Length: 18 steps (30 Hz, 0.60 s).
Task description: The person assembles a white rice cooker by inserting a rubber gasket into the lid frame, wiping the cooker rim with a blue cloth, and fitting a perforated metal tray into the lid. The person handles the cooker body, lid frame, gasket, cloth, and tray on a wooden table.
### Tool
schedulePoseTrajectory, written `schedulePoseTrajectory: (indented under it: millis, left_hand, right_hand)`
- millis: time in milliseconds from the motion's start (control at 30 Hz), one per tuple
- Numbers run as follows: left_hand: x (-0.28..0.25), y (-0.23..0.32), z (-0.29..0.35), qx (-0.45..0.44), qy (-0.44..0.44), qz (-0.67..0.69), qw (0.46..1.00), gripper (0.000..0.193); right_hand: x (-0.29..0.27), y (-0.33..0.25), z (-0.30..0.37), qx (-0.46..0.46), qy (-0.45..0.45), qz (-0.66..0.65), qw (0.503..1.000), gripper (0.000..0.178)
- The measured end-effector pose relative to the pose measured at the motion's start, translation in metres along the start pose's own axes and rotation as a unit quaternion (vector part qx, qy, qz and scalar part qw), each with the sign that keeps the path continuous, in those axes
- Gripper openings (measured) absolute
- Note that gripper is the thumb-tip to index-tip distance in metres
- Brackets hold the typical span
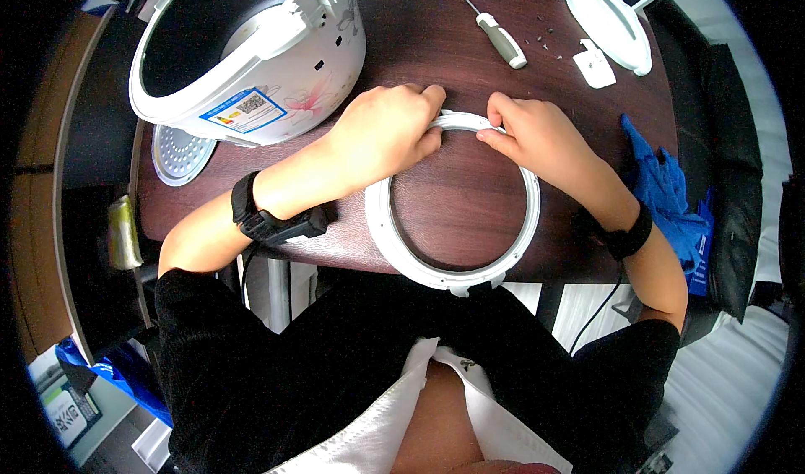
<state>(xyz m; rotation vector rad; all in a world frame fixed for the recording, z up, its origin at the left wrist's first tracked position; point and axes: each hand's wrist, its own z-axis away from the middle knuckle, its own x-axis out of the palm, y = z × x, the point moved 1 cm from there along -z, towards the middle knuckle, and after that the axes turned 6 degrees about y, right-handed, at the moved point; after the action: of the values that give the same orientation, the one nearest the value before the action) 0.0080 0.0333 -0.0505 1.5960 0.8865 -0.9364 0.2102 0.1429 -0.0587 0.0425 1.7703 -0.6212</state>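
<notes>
You have the white ring [380, 210] in both hands at the near edge of the dark brown surface [419, 46], its near side reaching past that edge over your lap and its far side over the surface. Your left hand [386, 126] is curled at the ring's far band, its grip pinching the band between thumb and bent fingers; your right hand [537, 138] pinches the same band a little to the right, thumb and forefinger together. Brown surface shows through the ring's opening and stretches beyond it toward the screwdriver [501, 39], which lies well past the ring with its shaft pointing away. Your room is tightest to the left of the ring, where your forearm passes just beside the big white cooker body [285, 75]; on the ring's right, the surface runs to its side edge, by a blue cloth [662, 184]. The cooker body stands open beyond and left of the ring, with a pale round shape inside its dark interior, too dim to name. A perforated disc [180, 155] lies farther left of the ring. Beyond the ring to the right sit small dark bits [543, 39], a small white piece [595, 66] and an oval white lid [608, 25].
</notes>
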Motion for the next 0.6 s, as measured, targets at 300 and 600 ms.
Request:
schedulePoseTrajectory:
  millis: [300, 600]
  left_hand:
    - [0.003, -0.005, -0.007, 0.024, -0.016, -0.002, 1.000, 0.025]
    - [-0.008, -0.006, 0.003, -0.017, -0.047, 0.046, 0.998, 0.023]
  right_hand:
    - [-0.004, 0.000, 0.001, 0.043, -0.028, 0.020, 0.998, 0.032]
    - [-0.031, -0.008, 0.051, 0.160, -0.097, 0.032, 0.982, 0.046]
